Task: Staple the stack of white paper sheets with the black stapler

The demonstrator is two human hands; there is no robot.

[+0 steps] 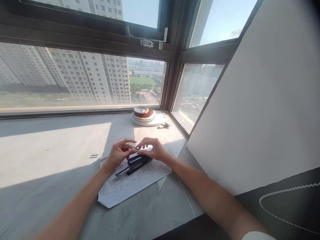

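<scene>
My left hand (120, 154) and my right hand (152, 149) meet over the paper, fingertips pinched on the two ends of a small, thin strip of staples (136, 148). Fingers partly hide the strip. Just below them a black stapler (136, 164) lies on the paper, its metal magazine (122, 171) sticking out toward the lower left. Short dark dashes cover the white sheets of paper (130, 188), which lie slightly askew on the sill. Left of the paper rest a couple of loose staple strips (94, 156).
Near the window corner stands a stack of round plates or lids (143, 118), with a small bunch of keys or trinkets (164, 126) beside it. A white wall (252, 110) slants up at the right. The grey sill (50, 156) carries bright sunlit patches.
</scene>
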